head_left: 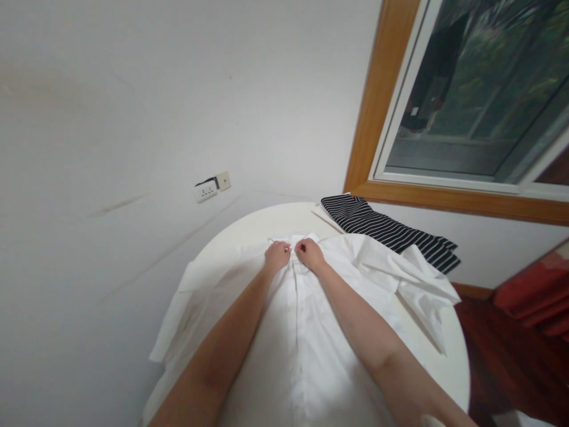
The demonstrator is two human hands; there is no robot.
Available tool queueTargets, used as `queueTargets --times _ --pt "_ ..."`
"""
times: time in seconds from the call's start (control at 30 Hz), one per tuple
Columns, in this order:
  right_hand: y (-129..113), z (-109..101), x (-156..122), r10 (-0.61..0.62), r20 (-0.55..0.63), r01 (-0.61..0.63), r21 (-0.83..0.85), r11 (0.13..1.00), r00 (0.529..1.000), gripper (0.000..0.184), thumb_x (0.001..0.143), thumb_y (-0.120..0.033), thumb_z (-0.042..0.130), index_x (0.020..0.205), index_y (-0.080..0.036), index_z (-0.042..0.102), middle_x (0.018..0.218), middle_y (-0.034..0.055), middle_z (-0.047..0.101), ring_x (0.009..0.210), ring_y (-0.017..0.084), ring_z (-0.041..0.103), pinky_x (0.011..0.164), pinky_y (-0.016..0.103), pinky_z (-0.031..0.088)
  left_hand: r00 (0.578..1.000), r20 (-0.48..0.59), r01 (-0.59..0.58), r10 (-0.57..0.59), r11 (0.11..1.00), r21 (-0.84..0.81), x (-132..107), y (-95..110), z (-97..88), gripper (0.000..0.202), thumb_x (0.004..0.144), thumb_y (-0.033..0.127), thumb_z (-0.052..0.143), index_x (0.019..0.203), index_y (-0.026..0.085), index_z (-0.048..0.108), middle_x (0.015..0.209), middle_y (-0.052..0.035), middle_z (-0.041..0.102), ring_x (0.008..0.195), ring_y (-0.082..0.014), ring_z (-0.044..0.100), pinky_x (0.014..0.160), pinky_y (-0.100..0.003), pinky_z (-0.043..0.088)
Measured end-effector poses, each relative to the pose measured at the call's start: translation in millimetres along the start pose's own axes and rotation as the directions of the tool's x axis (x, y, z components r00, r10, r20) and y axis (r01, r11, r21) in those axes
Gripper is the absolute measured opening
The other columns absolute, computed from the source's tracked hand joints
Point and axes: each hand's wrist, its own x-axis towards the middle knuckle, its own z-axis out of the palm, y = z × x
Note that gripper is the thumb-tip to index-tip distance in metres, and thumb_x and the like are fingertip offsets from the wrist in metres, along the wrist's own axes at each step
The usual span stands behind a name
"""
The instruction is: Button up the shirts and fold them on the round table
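A white button-up shirt (275, 332) lies spread front side up, its collar toward the wall and its sleeves out to both sides. At the collar, my left hand (278, 255) pinches the fabric on the left of the front opening. Just across the gap, the fingers of my right hand (310, 254) are closed on the collar's other side. The two hands are close together but apart. Below them the button placket runs down toward me. What lies between the fingertips is too small to make out clearly.
The shirt rests on a round white table (267, 216) against a white wall. Black-and-white striped cloth (382, 225) lies folded at the table's back right. A power socket (205, 191) is on the wall. A wood-framed window (466, 190) is at the right, above a red cloth (533, 290).
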Motion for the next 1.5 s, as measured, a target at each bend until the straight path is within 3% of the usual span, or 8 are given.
queueTargets --times 0.23,0.4,0.67,1.0,1.27,1.4,1.5 --pt "9 2 2 -0.07 -0.041 0.073 0.079 0.994 0.997 0.018 0.079 -0.013 0.056 0.093 -0.016 0.068 0.088 0.0042 0.06 0.081 0.014 0.054 0.077 0.024 0.042 1.0 0.014 -0.019 0.019 1.0 0.0 1 -1 0.2 0.029 0.086 0.026 0.049 0.107 0.021 0.068 0.115 -0.0073 0.066 0.111 -0.0197 0.058 0.097 -0.03 0.043" --pt "9 2 4 -0.049 -0.047 0.054 0.11 0.992 0.998 0.017 0.083 -0.016 0.054 0.087 -0.015 0.07 0.085 0.0051 0.064 0.081 0.015 0.056 0.075 0.023 0.041 1.0 0.013 -0.01 0.01 1.0 -0.023 3 -2 0.0 0.027 0.086 0.027 0.051 0.106 0.022 0.068 0.114 -0.0054 0.067 0.108 -0.0178 0.059 0.095 -0.028 0.043" --pt "6 -3 6 0.038 0.038 -0.041 0.069 0.997 0.999 0.018 0.086 -0.023 0.054 0.085 -0.018 0.072 0.079 0.0026 0.068 0.071 0.013 0.056 0.065 0.022 0.038 1.0 0.009 -0.008 0.008 0.999 -0.038 0 -1 1.3 0.029 0.083 0.037 0.058 0.105 0.022 0.068 0.105 -0.0041 0.068 0.1 -0.0177 0.061 0.088 -0.027 0.045" --pt "-1 -13 6 0.028 0.138 -0.023 -0.039 0.999 0.99 0.02 0.088 -0.026 0.052 0.085 -0.018 0.07 0.08 0.0022 0.068 0.072 0.013 0.057 0.061 0.021 0.035 0.994 -0.102 -0.042 0.039 0.999 -0.027 -11 5 -0.1 0.018 0.082 0.027 0.058 0.098 0.024 0.064 0.099 -0.0013 0.068 0.097 -0.0175 0.061 0.085 -0.028 0.045" --pt "-7 -4 2 0.109 0.026 -0.106 -0.114 0.988 0.994 0.025 0.092 -0.03 0.047 0.089 -0.018 0.069 0.094 0.0072 0.068 0.083 0.016 0.059 0.069 0.023 0.038 0.996 -0.083 -0.049 0.036 0.985 -0.163 -10 4 -2.0 0.013 0.081 0.024 0.057 0.093 0.023 0.063 0.091 0.0008 0.069 0.087 -0.0148 0.062 0.081 -0.025 0.046" --pt "-5 -2 -1 0.076 -0.047 -0.079 -0.061 0.995 0.996 0.024 0.092 -0.027 0.046 0.092 -0.018 0.069 0.098 0.0069 0.067 0.09 0.016 0.059 0.077 0.023 0.039 0.98 -0.201 -0.038 0.0 0.983 -0.181 -8 -2 -13.0 0.023 0.085 0.019 0.045 0.103 0.021 0.059 0.09 -0.0022 0.066 0.083 -0.0158 0.061 0.08 -0.027 0.046" --pt "-3 -3 -2 0.084 -0.053 -0.084 -0.002 0.996 0.995 0.024 0.091 -0.024 0.045 0.093 -0.018 0.068 0.098 0.0063 0.067 0.092 0.016 0.058 0.08 0.024 0.04 0.944 -0.328 -0.066 0.036 0.995 -0.081 -9 -9 -22.6 0.035 0.077 0.009 0.046 0.108 0.019 0.058 0.1 -0.0061 0.062 0.096 -0.0191 0.057 0.092 -0.03 0.042"
